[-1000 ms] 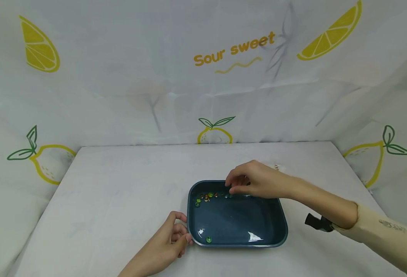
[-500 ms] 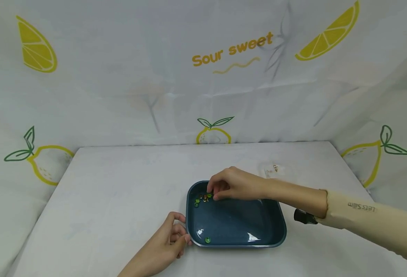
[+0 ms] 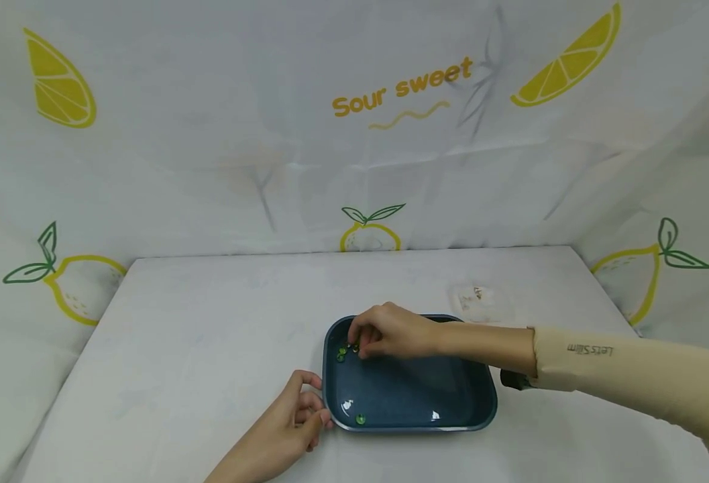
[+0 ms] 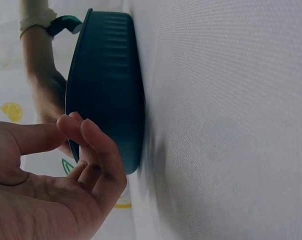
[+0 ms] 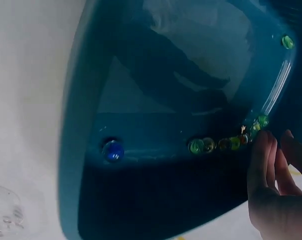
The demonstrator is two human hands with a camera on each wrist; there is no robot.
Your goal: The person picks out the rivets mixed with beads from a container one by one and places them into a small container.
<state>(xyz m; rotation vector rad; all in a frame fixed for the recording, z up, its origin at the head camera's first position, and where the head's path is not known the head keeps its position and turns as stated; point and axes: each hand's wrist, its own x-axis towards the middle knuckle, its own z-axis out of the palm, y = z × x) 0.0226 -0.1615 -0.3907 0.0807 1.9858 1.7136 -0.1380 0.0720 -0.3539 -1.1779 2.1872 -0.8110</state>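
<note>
A dark teal tray (image 3: pixel 414 389) stands on the white table. Several glass marbles (image 5: pixel 196 145) lie in a row along its far wall, with green marbles (image 3: pixel 341 354) in the far-left corner. A blue marble (image 5: pixel 113 151) and a near-left green marble (image 3: pixel 361 419) lie apart from the row. My right hand (image 3: pixel 393 332) reaches over the far wall, fingertips close by the corner marbles, a gap showing between thumb and fingers in the right wrist view. My left hand (image 3: pixel 296 416) rests at the tray's left side, fingers loosely bent, fingertips at the rim.
Beyond the tray at the back right lies a clear plastic bag (image 3: pixel 481 302) with small gold-coloured bits. A white cloth backdrop (image 3: pixel 239 134) with lemon prints rises behind the table. A light sleeve (image 3: pixel 620 359) covers my right forearm.
My right hand has moved left along the tray's far wall to the corner marbles, which uncovers the plastic bag. The left hand keeps its place at the tray.
</note>
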